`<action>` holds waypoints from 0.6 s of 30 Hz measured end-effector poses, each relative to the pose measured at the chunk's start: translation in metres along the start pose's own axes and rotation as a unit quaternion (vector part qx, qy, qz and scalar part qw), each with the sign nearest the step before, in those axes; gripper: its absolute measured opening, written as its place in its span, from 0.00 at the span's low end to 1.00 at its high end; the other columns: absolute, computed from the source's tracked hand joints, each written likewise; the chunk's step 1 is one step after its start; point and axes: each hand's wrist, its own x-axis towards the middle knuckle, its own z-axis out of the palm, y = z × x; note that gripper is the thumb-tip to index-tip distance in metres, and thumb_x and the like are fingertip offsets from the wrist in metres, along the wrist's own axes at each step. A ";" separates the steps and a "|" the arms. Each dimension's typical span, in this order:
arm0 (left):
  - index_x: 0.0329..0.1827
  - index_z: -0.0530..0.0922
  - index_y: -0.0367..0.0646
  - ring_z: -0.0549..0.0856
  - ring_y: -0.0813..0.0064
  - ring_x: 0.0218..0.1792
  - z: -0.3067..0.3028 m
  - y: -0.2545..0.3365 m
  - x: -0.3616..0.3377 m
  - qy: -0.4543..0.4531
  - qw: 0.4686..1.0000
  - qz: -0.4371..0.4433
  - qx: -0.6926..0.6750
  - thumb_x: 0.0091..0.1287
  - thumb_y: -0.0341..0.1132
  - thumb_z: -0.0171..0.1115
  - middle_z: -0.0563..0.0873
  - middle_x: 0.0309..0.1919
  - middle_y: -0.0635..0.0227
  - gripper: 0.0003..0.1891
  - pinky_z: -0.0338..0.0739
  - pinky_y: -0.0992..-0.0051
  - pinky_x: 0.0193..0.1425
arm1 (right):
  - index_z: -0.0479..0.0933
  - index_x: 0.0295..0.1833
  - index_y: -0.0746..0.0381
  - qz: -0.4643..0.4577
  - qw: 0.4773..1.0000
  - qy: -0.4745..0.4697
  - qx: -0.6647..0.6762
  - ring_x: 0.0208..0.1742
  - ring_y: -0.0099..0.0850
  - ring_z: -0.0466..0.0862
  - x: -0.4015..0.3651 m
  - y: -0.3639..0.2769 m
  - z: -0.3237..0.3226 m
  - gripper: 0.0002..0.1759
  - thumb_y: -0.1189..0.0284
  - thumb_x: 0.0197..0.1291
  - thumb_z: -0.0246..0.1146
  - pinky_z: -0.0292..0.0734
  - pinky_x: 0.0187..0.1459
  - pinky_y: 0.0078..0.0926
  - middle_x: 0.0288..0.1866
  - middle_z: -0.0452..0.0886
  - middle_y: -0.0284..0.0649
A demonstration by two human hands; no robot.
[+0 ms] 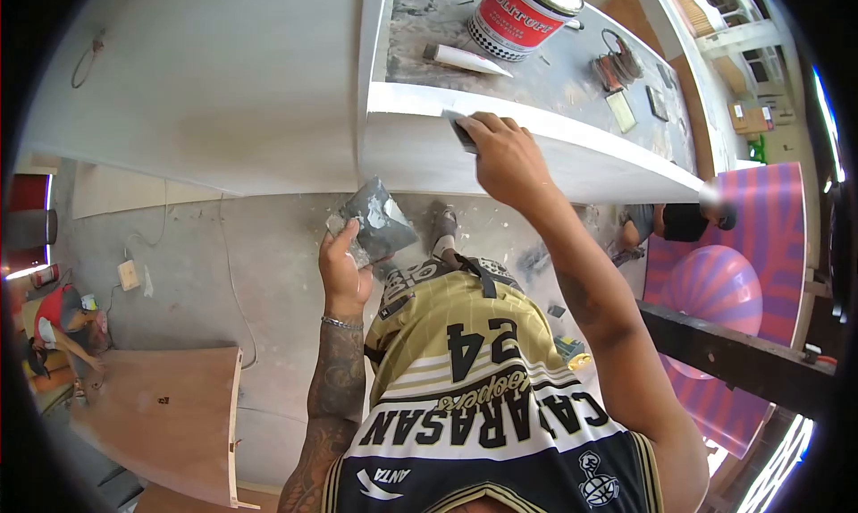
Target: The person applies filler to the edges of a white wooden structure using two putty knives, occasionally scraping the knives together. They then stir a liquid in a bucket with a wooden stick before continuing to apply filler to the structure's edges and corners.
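— So, what has the right hand (505,160) got?
— A small scraper (462,133), pinched between the thumb and bent fingers. Its dark blade lies flat on the white front edge (572,155) of the surface, just past the fingertips. I'd say it's held flat so the straight side meets that smooth painted face evenly.
— And the left hand (344,267)?
— Closed on a grey plate (380,222), thumb on top, fingers underneath, lower than the right hand and to its left. It's kept roughly level, probably so the pale paste smeared on it stays put. The plate looks stiff, four-cornered and crusted.
— Anything beyond the right hand?
— On the dusty grey top above it, a round red can (523,12) with a pale lid, and a white tube (465,60) lying on its side, close together but apart.
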 end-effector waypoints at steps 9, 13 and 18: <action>0.58 0.76 0.43 0.87 0.63 0.46 -0.011 0.013 0.003 0.014 1.000 0.000 0.014 0.68 0.36 0.57 0.85 0.48 0.66 0.17 0.83 0.59 0.41 | 0.79 0.55 0.65 -0.036 0.999 0.019 0.033 0.55 0.50 0.81 0.013 0.002 0.004 0.23 0.83 0.53 0.52 0.74 0.59 0.43 0.55 0.82 0.51; 0.58 0.77 0.45 0.87 0.65 0.46 -0.012 0.018 0.006 0.010 1.000 0.006 0.021 0.68 0.37 0.57 0.85 0.48 0.67 0.17 0.83 0.61 0.40 | 0.79 0.56 0.63 0.005 0.999 -0.036 0.029 0.53 0.50 0.82 -0.002 0.000 -0.012 0.24 0.84 0.53 0.52 0.75 0.58 0.44 0.55 0.83 0.50; 0.58 0.77 0.46 0.87 0.66 0.46 -0.020 0.011 0.010 0.004 0.999 -0.015 0.030 0.67 0.39 0.58 0.86 0.48 0.69 0.17 0.82 0.62 0.41 | 0.76 0.60 0.65 -0.002 0.995 0.097 0.007 0.59 0.50 0.79 -0.008 0.022 0.012 0.25 0.85 0.55 0.52 0.72 0.62 0.44 0.58 0.81 0.50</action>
